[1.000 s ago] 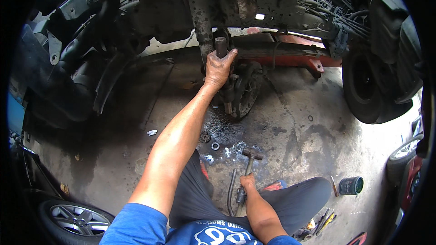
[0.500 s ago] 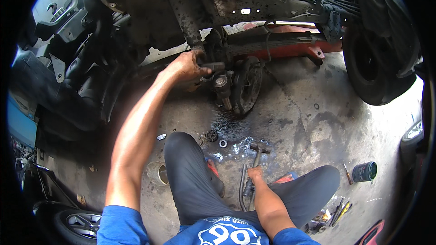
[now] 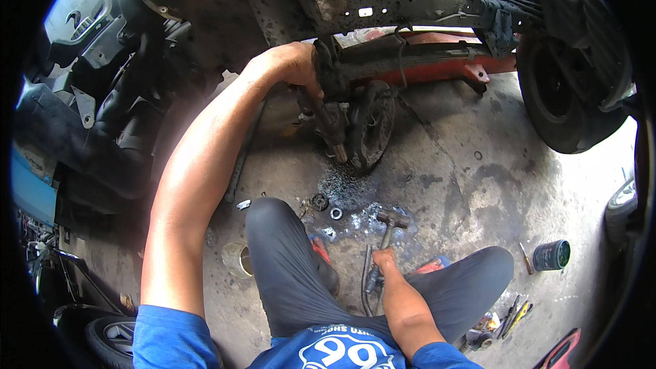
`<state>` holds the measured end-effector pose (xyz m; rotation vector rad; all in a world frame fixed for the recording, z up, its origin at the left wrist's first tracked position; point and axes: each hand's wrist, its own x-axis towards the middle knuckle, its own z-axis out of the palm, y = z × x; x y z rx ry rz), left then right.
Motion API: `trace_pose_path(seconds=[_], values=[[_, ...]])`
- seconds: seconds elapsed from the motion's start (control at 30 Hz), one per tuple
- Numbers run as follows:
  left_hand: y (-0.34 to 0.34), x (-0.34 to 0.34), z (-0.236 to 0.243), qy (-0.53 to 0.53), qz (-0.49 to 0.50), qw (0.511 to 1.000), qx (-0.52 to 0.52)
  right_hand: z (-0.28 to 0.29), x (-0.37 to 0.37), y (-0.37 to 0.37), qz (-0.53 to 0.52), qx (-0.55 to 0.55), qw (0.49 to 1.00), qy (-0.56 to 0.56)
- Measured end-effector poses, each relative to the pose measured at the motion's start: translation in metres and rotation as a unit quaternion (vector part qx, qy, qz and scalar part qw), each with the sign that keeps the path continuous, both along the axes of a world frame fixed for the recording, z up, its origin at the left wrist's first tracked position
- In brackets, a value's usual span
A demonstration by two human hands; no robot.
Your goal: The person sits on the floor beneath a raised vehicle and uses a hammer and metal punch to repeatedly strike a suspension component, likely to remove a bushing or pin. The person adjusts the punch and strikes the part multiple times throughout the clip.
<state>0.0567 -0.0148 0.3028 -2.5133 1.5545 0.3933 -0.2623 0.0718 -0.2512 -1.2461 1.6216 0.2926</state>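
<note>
My left hand (image 3: 297, 65) reaches up under the vehicle, its fingers closed around a dark, bar-like metal piece (image 3: 311, 104). That piece slants downward across the greasy axle part, and its far end is hard to separate from the dark metal behind. A bare metal tip (image 3: 340, 153) pokes out below. Just right of it is a round, dirty hub or disc (image 3: 373, 126). Low between my knees, my right hand (image 3: 385, 258) is closed on the handle of a hammer (image 3: 394, 219), whose head points away from me.
A ring (image 3: 336, 214) and a dark round part (image 3: 319, 202) lie on the stained floor. A bent hose-like bar (image 3: 365, 280) is beside the hammer. At right are a dark can (image 3: 551, 255), a screwdriver (image 3: 525, 258) and pliers (image 3: 517, 320). A red beam (image 3: 444, 68) crosses behind.
My left hand has moved up and slightly right, and the dark piece has swung from nearly level to slanting down over the axle part. My right hand and the hammer have stayed put.
</note>
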Motion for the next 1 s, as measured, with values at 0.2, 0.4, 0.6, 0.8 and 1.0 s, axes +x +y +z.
trace_pose_path(seconds=[0.2,0.4,0.6,0.8,1.0], values=[[0.027,0.005,-0.060,0.034,0.022,0.896,-0.442,-0.006,-0.003,-0.007,-0.213,0.027,0.962,-0.171],[0.015,-0.019,-0.144,0.441,0.156,0.598,-0.651,-0.036,0.000,-0.028,-0.241,-0.063,0.964,-0.097],[0.008,-0.015,-0.146,0.370,0.120,0.664,-0.639,-0.022,0.002,-0.031,-0.184,-0.065,0.977,-0.086],[-0.002,-0.002,-0.147,0.252,0.058,0.672,-0.694,0.026,-0.021,-0.024,-0.381,0.341,0.799,-0.315],[-0.003,0.005,-0.147,0.429,0.132,0.626,-0.638,0.010,-0.019,-0.052,-0.306,0.269,0.865,-0.293]])
